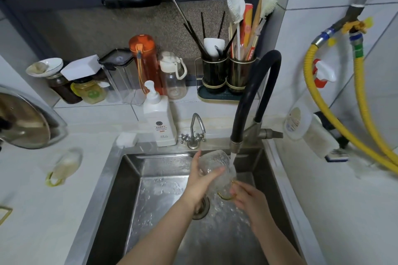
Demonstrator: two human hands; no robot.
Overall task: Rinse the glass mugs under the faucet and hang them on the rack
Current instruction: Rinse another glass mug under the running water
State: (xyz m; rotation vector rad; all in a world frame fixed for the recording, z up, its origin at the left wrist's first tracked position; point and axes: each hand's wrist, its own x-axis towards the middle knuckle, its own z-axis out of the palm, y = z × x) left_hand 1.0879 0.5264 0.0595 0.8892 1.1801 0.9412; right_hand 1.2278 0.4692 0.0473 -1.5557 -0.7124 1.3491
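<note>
Clear textured glass forms the mug (216, 170) with a thin gold handle, held over the stainless steel sink basin (159, 180) right under the spout of the black curved hose faucet (256, 92), whose white stream of water (232, 160) strikes the mug's right side. The mug is tilted, its long axis running from lower right to upper left; which end is the mouth is hard to tell through the water and glare. Its gold handle points down toward the person, on the side away from the faucet base. The left hand (200, 183) wraps the mug's body left of the stream, thumb across the near face and fingers curled round the far side. The right hand (247, 198) sits just below the stream, fingers curled and pinching the gold handle. A second glass mug with a yellow-gold handle (64, 166) lies on its side on the white counter well left of the faucet, blurred, handle toward the viewer. A white pump soap bottle (158, 122) stands left of the faucet at the sink's back rim, beside a small chrome tap (195, 131).
</note>
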